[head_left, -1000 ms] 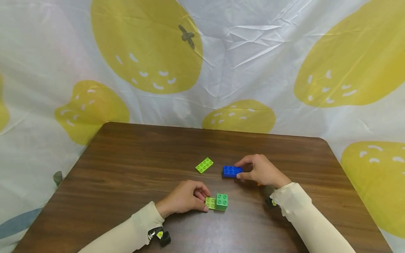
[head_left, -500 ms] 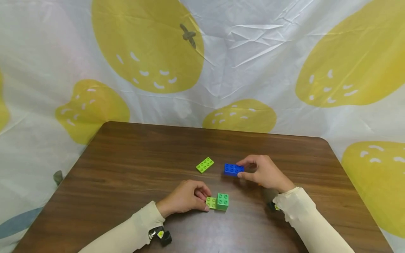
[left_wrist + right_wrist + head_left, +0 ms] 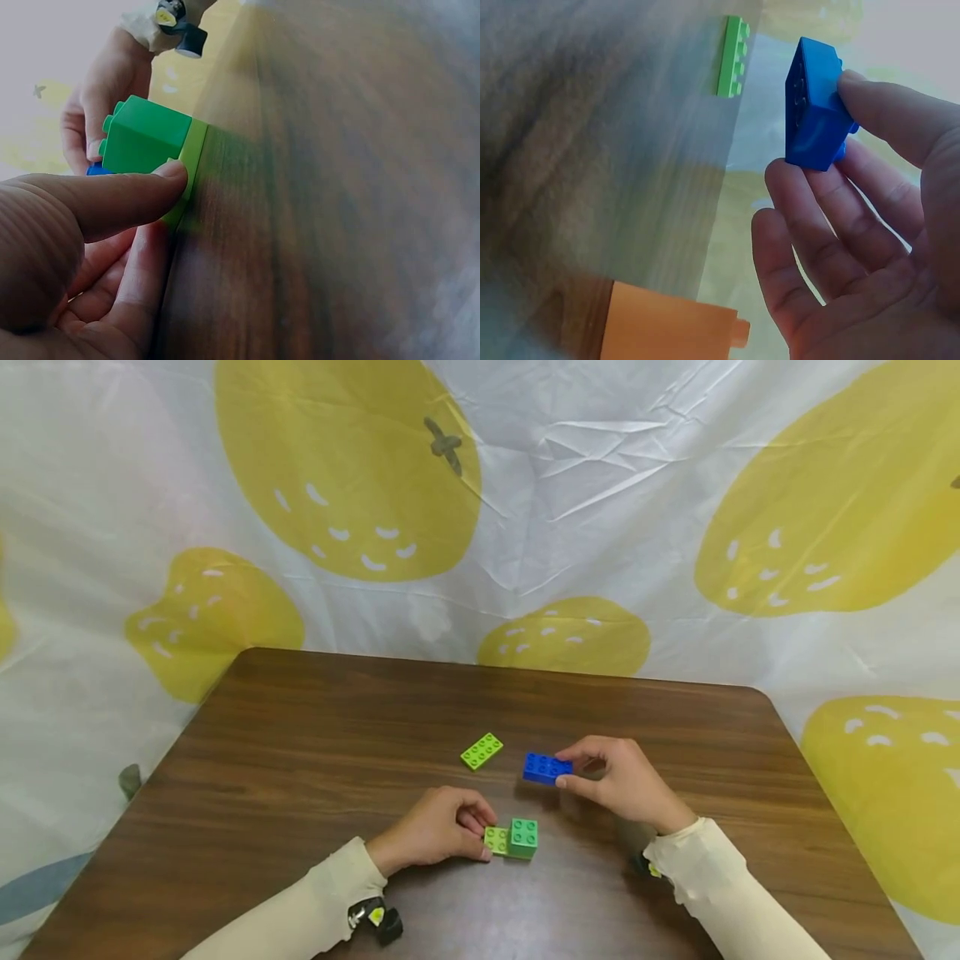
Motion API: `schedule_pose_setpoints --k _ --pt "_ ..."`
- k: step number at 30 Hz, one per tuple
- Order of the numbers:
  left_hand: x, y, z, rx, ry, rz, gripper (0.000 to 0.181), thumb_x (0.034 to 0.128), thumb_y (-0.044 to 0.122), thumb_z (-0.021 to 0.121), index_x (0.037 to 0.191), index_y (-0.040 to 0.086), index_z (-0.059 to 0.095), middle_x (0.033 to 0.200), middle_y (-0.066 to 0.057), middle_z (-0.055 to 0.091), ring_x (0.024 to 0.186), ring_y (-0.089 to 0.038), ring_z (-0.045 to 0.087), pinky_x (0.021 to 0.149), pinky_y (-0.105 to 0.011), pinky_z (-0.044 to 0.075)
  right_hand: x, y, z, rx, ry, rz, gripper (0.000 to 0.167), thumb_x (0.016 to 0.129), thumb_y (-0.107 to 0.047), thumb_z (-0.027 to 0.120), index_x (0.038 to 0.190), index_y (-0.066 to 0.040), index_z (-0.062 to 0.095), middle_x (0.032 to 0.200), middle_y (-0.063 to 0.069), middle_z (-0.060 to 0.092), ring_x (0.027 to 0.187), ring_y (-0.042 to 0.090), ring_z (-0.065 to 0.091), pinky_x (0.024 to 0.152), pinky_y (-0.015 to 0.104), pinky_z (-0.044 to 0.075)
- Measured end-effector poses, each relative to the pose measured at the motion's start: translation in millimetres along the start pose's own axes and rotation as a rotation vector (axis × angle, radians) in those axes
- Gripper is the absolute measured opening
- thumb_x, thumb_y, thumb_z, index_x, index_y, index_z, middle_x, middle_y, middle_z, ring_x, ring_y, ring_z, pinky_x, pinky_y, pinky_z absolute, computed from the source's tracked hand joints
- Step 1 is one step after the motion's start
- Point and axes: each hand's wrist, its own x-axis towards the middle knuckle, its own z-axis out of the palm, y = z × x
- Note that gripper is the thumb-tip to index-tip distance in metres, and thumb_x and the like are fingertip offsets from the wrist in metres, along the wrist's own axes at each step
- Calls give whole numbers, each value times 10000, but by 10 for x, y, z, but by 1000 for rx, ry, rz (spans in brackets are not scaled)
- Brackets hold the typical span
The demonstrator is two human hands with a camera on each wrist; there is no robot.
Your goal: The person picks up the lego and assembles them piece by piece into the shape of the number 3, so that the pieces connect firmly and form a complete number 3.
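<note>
In the head view, my left hand [image 3: 438, 831] pinches the left end of a light green building plate [image 3: 496, 840] between thumb and fingers. A green two-by-two building brick [image 3: 522, 837] sits on that plate's right end. The left wrist view shows the plate lying flat on the table. My right hand [image 3: 626, 779] grips the right end of a blue building brick [image 3: 547, 768], thumb on the near side. Off the tabletop, the blue brick [image 3: 817, 105] shows its hollow underside in the right wrist view.
A second lime green plate [image 3: 482, 751] lies behind, left of the blue brick. An orange brick [image 3: 667, 322] stands on the table below my right hand in the right wrist view. The brown wooden table [image 3: 337, 718] ends at a fruit-printed cloth [image 3: 390, 618].
My right hand has lifted the blue brick off the table and brought it slightly nearer, tilting it a little. The left hand and its plate stay in place.
</note>
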Motion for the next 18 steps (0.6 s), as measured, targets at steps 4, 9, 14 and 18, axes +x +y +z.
schedule_pose_setpoints --k 4,9,14,18 --pt "-2 9 -13 2 3 8 342 729 133 957 1019 122 777 898 41 762 836 -55 691 746 -196 573 -24 -28 39 8 20 2 293 864 -200 897 1137 -145 804 1075 -29 787 910 108 716 818 414 655" --pt "-4 -2 0 -1 3 6 340 727 142 961 1014 131 777 890 48 764 830 -41 692 747 -196 574 -66 -57 90 23 31 -2 281 865 -181 895 1128 -141 804 1075 -26 785 903 109 719 801 338 652" --pt "-16 -7 12 -3 4 -7 338 734 153 966 1015 146 779 890 71 755 833 -46 693 744 -200 577 -110 -102 135 38 33 -25 270 872 -176 889 1125 -140 803 1065 -25 780 890 97 716 781 289 646" --pt "-9 8 -3 2 11 -1 334 738 150 960 1018 147 778 894 68 754 840 -59 697 747 -205 581 -128 -153 152 43 50 -45 271 868 -156 888 1124 -132 802 1060 -20 780 881 90 716 762 280 644"
